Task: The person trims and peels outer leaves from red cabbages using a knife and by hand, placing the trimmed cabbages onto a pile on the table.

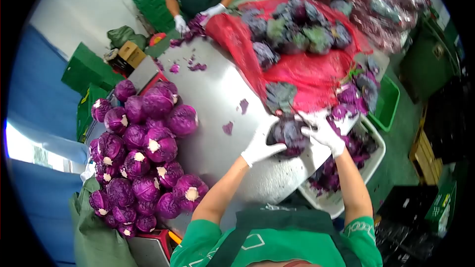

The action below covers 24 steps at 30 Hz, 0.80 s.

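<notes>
A dark, dull-purple red cabbage (291, 136) is between my two white-gloved hands at the near edge of the metal table (213, 89). My left hand (260, 144) cups its left side, thumb across the front. On its right side my right hand (324, 133) curls its fingers over the upper leaves. Just beyond, a red mesh bag (316, 69) lies spread, with several untrimmed cabbages (297, 29) on it. Bright purple peeled cabbages (161, 143) with pale cut stems are heaped at the left.
A white bin (380, 151) of purple leaves stands below the table at the right, near a green crate (388, 101). Across the table, a co-worker's gloved hands (213, 11) touch purple leaves. Loose leaf scraps (227, 128) dot the tabletop. Filled bags (376, 5) lie behind.
</notes>
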Available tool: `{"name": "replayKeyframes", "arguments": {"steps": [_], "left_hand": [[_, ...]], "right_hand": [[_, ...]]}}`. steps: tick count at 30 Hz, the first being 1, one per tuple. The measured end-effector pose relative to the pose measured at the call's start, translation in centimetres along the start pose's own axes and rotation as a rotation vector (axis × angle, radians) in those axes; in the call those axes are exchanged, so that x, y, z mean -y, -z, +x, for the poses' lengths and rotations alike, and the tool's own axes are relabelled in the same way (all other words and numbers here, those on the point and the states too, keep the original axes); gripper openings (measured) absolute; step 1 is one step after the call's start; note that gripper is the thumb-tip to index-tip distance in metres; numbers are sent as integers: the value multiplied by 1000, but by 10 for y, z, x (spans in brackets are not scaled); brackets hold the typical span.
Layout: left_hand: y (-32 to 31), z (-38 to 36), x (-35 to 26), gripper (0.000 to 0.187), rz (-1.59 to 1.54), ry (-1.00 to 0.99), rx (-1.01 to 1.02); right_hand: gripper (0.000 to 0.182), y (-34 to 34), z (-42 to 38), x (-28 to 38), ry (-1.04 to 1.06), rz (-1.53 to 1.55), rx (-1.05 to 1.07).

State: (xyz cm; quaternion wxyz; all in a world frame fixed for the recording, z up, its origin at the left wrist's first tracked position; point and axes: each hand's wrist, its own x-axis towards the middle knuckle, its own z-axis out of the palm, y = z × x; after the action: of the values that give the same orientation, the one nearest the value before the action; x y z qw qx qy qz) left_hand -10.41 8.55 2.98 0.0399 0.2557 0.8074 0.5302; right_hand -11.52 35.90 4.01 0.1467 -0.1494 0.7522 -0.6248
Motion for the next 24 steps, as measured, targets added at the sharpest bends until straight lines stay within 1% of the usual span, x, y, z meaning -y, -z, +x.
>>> {"name": "replayKeyframes", "arguments": {"steps": [1, 2, 3, 4, 5, 6, 7, 9, 10, 11, 13, 14, 15, 17, 18, 19, 21, 22, 23, 24], "left_hand": [[1, 6, -6, 92, 92, -108, 39], [3, 8, -12, 94, 194, -170, 69], [5, 9, -20, 95, 299, -222, 102], [8, 8, -31, 96, 373, -169, 135], [9, 6, -44, 98, 439, -111, 174], [8, 1, -54, 99, 542, -23, 163], [3, -3, -57, 102, 620, -21, 107], [-5, -7, -56, 99, 474, 55, 48], [-11, -7, -46, 107, 380, -39, -20], [-16, -10, -36, 107, 381, -37, -16], [-13, -14, -43, 114, 344, 37, 0], [-11, -16, -47, 122, 370, 51, 47], [-11, -20, -50, 122, 370, 54, 55], [-14, -29, -53, 125, 434, 125, 56], [-16, -34, -53, 132, 429, 132, 32], [-20, -40, -46, 135, 454, 114, 5], [-26, -49, -34, 136, 465, 34, -50], [-25, -51, -38, 136, 434, 55, -32], [-25, -54, -36, 133, 406, -42, -67], [-24, -57, -36, 131, 437, -44, -14]], "right_hand": [[68, 0, -1, 11, 37, -365, 47], [68, -7, -5, 21, 55, -337, 26], [66, -8, -6, 14, 70, -228, 44], [64, -9, -12, 14, 41, -326, 24], [65, -9, -14, 8, 136, -442, 36], [69, -18, -22, 8, 116, -422, -3], [73, -25, -28, 17, 91, -401, -46], [74, -41, -36, 41, 169, -544, -114], [70, -47, -36, 51, 97, -462, -138], [54, -53, -34, 49, 167, -491, -211], [38, -55, -30, 46, 68, -395, -266], [29, -55, -26, 22, 44, -286, -378], [30, -54, -27, 18, 114, -310, -361], [34, -60, -32, 41, 44, -402, -332], [41, -63, -32, 51, 187, -497, -312], [44, -66, -34, 47, 261, -599, -339], [41, -63, -36, 45, 185, -716, -240], [35, -64, -39, 42, 107, -728, -240], [30, -63, -41, 14, 150, -627, -262], [26, -64, -47, 13, 178, -592, -239]]}}
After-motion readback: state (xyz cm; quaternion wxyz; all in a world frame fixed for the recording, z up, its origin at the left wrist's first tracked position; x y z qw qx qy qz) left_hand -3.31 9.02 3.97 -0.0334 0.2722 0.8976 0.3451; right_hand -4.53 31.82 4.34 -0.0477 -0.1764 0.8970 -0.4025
